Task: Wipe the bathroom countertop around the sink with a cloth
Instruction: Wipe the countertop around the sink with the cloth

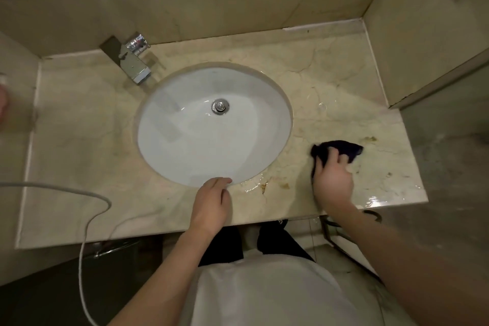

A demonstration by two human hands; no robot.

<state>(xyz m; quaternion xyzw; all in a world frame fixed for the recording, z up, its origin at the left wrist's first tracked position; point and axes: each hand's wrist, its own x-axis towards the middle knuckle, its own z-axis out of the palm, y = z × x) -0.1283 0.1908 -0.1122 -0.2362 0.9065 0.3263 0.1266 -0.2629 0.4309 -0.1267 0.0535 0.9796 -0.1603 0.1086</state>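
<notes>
A beige marble countertop (79, 156) surrounds an oval white sink (211, 124). To the right of the sink, my right hand (332, 180) presses a dark crumpled cloth (344, 149) onto the wet counter, fingers curled over it. My left hand (211, 204) rests on the counter's front strip, fingers relaxed, with the fingertips at the sink's near rim. Water glistens on the counter between my hands and along the front right edge. Brown stains (264, 186) sit near the sink's front right rim.
A chrome faucet (135, 66) stands at the sink's back left. A white cable (84, 219) loops over the counter's front left edge. Tiled walls enclose the counter at the back and right. A metal rack (344, 227) hangs under the front right edge.
</notes>
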